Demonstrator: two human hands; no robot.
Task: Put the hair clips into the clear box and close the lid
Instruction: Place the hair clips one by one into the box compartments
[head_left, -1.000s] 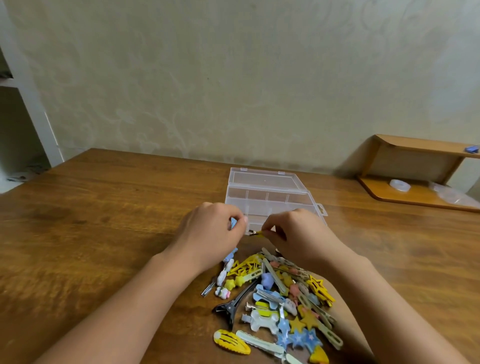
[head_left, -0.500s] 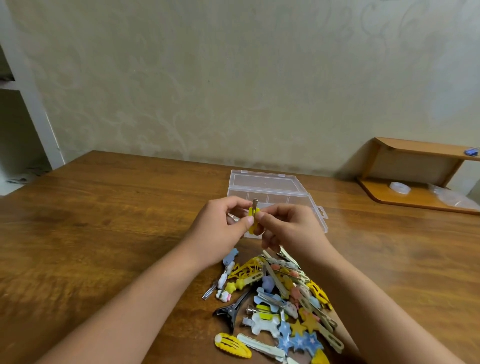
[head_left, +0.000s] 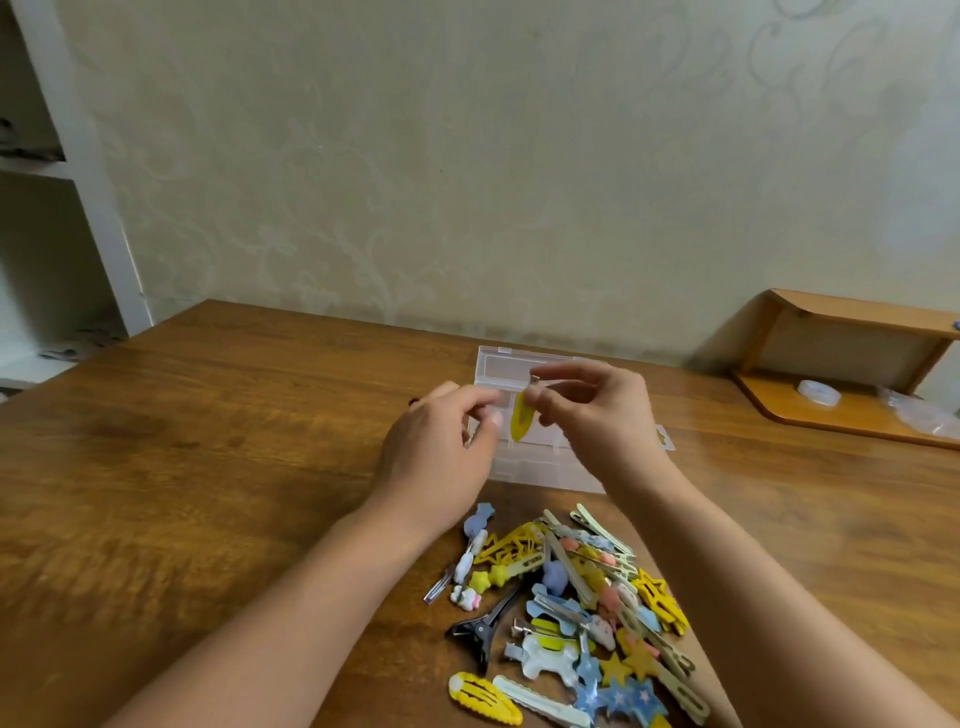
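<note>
A: Yellow clip (head_left: 521, 422), pinched at its top end in the fingers (head_left: 540, 402) of the right hand (head_left: 597, 415), hanging down over the clear box (head_left: 524, 467).

B: And the left hand (head_left: 436, 452)?

A: Its fingers are loosely curled just beside the clip; whether they touch it I cannot tell. They grip nothing that I can see.

B: How far along, then?

A: Early, I judge. Only this 1 clip is up. The pile of hair clips (head_left: 576, 608) lies on the worktop (head_left: 208, 467) below both wrists, nearer the person than the fingers.

B: The box?

A: Beyond and under the fingers, lid apparently open; contents unclear. Nearly all the clips and the lid closing remain.
</note>
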